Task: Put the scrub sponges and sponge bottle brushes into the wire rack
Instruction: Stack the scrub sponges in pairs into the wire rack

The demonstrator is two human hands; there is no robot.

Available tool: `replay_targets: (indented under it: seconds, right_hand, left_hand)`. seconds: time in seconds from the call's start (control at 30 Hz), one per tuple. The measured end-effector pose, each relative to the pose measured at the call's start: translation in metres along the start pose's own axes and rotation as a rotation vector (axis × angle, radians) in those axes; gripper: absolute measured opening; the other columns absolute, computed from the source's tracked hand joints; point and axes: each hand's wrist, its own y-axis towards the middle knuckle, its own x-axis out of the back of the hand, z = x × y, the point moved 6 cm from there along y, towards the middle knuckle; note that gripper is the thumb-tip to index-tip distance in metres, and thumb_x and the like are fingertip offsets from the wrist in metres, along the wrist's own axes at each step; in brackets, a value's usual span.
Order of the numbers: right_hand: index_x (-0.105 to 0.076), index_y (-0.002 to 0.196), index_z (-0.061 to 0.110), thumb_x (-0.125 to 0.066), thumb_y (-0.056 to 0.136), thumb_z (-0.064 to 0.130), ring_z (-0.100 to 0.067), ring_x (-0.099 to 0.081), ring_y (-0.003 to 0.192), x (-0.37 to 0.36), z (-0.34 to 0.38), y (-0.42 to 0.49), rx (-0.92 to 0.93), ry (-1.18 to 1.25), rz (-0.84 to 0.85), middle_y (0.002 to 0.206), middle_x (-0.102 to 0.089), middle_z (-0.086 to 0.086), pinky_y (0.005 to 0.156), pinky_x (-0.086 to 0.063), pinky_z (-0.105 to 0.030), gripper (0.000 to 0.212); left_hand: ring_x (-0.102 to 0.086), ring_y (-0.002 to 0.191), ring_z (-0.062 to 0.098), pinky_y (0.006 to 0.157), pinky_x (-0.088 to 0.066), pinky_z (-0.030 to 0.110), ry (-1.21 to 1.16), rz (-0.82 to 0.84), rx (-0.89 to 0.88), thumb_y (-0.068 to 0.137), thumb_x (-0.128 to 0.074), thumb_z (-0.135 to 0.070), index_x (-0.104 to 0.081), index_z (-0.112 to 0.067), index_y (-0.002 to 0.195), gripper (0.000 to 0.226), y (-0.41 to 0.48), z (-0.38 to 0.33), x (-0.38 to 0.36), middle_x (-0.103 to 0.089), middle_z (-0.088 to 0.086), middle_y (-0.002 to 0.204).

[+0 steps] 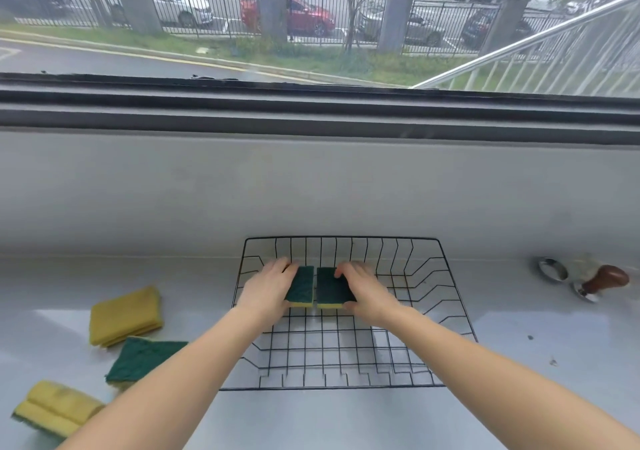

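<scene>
Reaching forward over the grey countertop [346, 422], both bare arms end inside the black wire rack [457, 314], which sits at the middle of the view with its open top facing up. The left hand [268, 288] grips one scrub sponge [302, 286] from its left side, fingers curled over the far edge and thumb low at the near corner. The right hand [367, 293] holds a second scrub sponge [331, 288] from its right side, fingertips on the dark green top and thumb under the near yellow edge. These two sponges lie green side up, just beside each other with a thin gap between them, in the far half of the rack toward 12 o'clock (whether they rest fully on the wire floor cannot be told).

Outside the rack, toward 9 o'clock, a yellow sponge stack [125, 316] lies flat on the counter. Just nearer, at about 8 o'clock, a green-topped sponge [142, 359] sits tilted, touching or nearly touching that stack. At 7 o'clock, near the left forearm, more yellow sponges [55, 408] lie together, partly hidden by the arm.

Toward 3 o'clock, well apart from the rack, a metal ring [552, 269] and a brown-handled tool [604, 281] rest on the counter.
</scene>
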Motion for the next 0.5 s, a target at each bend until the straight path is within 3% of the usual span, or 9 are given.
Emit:
replay_targets:
  seconds: [0.5]
  right_hand:
    - [-0.046,0.122,0.012,-0.064,0.078,-0.001,-0.024,-0.033,0.127,-0.005,0.000,0.013,0.031,0.057,-0.079,0.134,-0.045,-0.008,0.103,-0.034,-0.031,0.049]
  left_hand:
    - [-0.043,0.123,0.021,0.083,-0.051,0.036,-0.062,-0.033,0.000,0.084,-0.062,-0.015,-0.038,-0.019,0.138,0.059,0.009,0.007,-0.011,-0.044,0.001,0.137]
